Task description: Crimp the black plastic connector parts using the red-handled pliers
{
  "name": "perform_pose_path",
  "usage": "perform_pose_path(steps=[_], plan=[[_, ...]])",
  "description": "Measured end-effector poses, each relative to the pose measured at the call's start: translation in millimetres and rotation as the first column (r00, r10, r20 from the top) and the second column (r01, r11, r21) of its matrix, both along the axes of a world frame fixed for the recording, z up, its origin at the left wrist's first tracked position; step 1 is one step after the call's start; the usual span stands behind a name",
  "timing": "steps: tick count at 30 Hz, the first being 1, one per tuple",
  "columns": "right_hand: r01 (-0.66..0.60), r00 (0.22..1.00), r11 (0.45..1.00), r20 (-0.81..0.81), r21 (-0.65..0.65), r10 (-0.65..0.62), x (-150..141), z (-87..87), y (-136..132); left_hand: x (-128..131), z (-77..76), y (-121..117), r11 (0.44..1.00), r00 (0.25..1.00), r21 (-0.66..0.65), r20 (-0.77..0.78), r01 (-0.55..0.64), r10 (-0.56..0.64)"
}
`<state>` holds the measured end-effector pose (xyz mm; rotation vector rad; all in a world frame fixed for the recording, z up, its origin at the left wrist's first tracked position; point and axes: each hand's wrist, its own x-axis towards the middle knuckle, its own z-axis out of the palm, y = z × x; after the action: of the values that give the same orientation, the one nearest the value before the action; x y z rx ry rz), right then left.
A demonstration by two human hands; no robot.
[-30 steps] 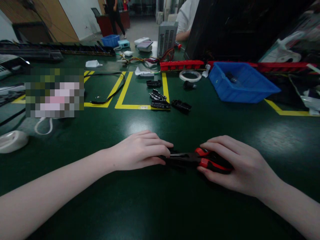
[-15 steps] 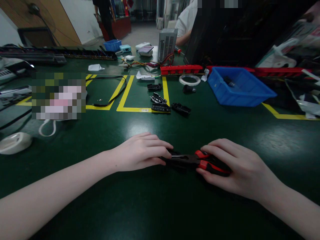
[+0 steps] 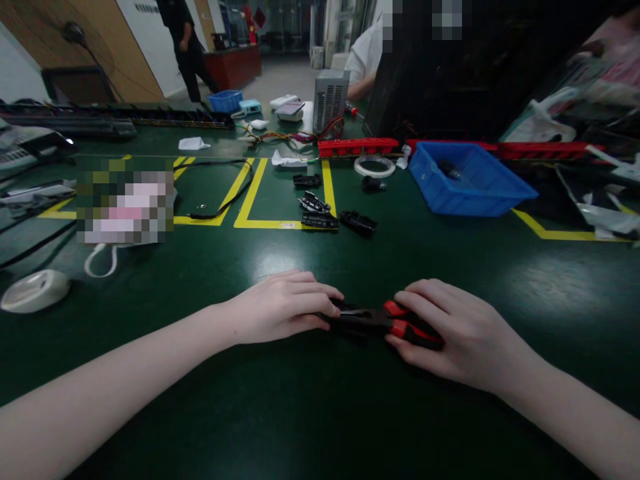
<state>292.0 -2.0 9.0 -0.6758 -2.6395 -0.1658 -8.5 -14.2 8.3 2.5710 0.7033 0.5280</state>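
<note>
My right hand (image 3: 450,327) is closed around the red and black handles of a pair of pliers (image 3: 373,319), whose dark jaws point left. The jaws lie over a black plastic part (image 3: 353,328), low over the green table. My left hand (image 3: 293,303) grips the left end of that part, fingertips beside the plier tips. What exactly the jaws touch is too dark to make out. Farther back lie several similar black parts, among them one black plastic piece (image 3: 358,222) outside the yellow tape outline (image 3: 267,225).
A blue bin (image 3: 470,193) with dark items stands at the back right. Near it are a roll of tape (image 3: 374,167) and a red strip (image 3: 357,147). A metal power supply box (image 3: 330,100) stands behind. On the left are a white mouse-like object (image 3: 35,291) and a cable (image 3: 235,193).
My right hand and the pliers have shifted slightly left, the handles a little closer together. The left hand keeps its hold. The camera view tilts slightly, and a person in the background has moved.
</note>
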Motion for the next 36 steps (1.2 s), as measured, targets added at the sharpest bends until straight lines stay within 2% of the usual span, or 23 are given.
perform_pose_path(steps=[8,16,27,36], plan=[[0.017,0.998,1.000,-0.056,-0.009,-0.018,4.7,-2.5,3.5,1.6,0.7,0.9,0.996,0.999,-0.081,0.002,-0.041,0.041],[0.093,0.984,0.996,-0.153,0.007,-0.091,16.3,-4.9,7.2,1.9,0.3,2.5,0.995,0.998,-0.075,-0.007,-0.062,0.062],[0.102,0.995,0.990,-0.016,0.096,-0.101,5.8,-3.0,6.4,0.9,0.8,3.1,0.995,0.998,-0.074,-0.033,-0.065,0.062],[0.052,0.997,0.998,-0.049,0.022,-0.051,9.1,-8.7,5.0,1.6,0.6,4.4,0.989,0.994,-0.097,-0.018,-0.110,0.109]])
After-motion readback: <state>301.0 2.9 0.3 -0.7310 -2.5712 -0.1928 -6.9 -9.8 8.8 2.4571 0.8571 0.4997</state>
